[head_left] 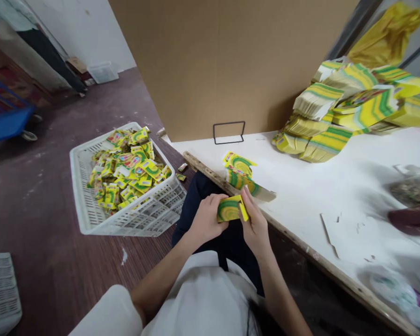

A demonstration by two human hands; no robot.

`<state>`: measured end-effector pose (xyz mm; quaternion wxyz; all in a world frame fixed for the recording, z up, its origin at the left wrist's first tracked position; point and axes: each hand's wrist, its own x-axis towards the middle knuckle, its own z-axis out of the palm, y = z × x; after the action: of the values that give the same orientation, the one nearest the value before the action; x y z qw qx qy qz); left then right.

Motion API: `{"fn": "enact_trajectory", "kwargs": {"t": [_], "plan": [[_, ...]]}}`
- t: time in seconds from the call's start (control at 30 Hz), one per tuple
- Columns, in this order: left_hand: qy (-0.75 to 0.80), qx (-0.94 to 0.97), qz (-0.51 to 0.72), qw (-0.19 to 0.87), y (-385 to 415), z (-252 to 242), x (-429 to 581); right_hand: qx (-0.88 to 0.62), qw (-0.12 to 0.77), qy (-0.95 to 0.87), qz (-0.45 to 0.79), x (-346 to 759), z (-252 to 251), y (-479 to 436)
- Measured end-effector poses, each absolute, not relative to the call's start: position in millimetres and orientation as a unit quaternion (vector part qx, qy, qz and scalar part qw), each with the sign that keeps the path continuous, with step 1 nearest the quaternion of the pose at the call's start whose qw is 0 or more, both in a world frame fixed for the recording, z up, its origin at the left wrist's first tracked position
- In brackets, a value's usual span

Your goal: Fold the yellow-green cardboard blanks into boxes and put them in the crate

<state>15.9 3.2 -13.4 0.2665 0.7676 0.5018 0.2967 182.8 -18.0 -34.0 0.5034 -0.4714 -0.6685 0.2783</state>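
A small yellow-green cardboard box (230,209) is held over my lap, by the table's edge. My left hand (206,218) is wrapped around its left end. At the other end, a yellow flap stands out, and my right hand (256,225) has its thumb and fingers closed on that end. Just beyond my hands, a few flat printed cartons (241,169) lie on the white table (294,191). To my left, a white plastic crate (161,198) holds many small yellow-green boxes.
Bundled flat cartons (331,140) are piled at the table's right rear. A tall cardboard sheet (231,60) stands behind a black wire stand (229,133). A clear bag of dark bits (413,189) sits at right. A blue trolley (10,123) and a standing person (42,51) are at far left.
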Motion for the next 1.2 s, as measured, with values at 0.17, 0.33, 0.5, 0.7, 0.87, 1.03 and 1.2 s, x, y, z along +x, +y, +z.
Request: {"fn": "enact_trajectory", "kwargs": {"t": [0.17, 0.33, 0.5, 0.7, 0.87, 1.03, 1.2], "plan": [[0.466, 0.774, 0.280, 0.325, 12, -3, -4, -0.443, 0.377, -0.742, 0.334, 203, -22, -10], [0.446, 0.789, 0.230, 0.356, 21, 5, -4, -0.414, 0.325, -0.758, 0.385, 214, -12, -4], [0.458, 0.740, 0.304, 0.388, 21, -1, 1, -0.449, 0.450, -0.693, 0.341, 194, -24, -7], [0.408, 0.207, 0.760, 0.462, 32, -9, -26, -0.582, 0.477, -0.624, 0.209, 209, -12, 34], [0.441, 0.002, 0.712, 0.546, 31, -17, -32, -0.713, 0.361, -0.596, 0.082, 213, -8, 83], [0.482, 0.093, 0.620, 0.613, 18, -30, -8, -0.719, 0.317, -0.616, 0.062, 205, -12, 98], [0.466, 0.157, 0.578, 0.651, 16, -33, 11, -0.701, 0.337, -0.623, 0.087, 208, -5, 96]]}}
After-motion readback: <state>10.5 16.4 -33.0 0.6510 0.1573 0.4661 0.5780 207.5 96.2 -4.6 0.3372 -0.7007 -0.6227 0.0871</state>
